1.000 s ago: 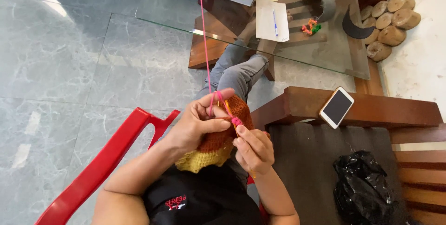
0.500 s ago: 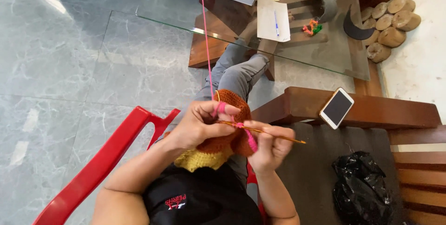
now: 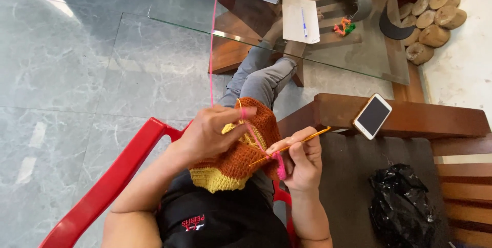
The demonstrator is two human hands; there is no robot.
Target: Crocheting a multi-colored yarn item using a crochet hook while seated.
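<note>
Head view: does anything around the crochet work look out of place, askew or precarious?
One thing: the white phone lies tilted on the wooden armrest, one corner past its near edge. Otherwise ordinary: the left hand holds the orange-and-yellow crochet piece, the right hand holds the hook.

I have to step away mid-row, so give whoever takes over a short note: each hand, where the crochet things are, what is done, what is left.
Left hand: grips the orange and yellow crochet piece on the lap, pink yarn running over its fingers up past the glass table.
Right hand: holds the yellow crochet hook, tip at the piece's edge.
Done: orange and yellow body, some pink stitches.
Left: the pink edge is unfinished.
</note>
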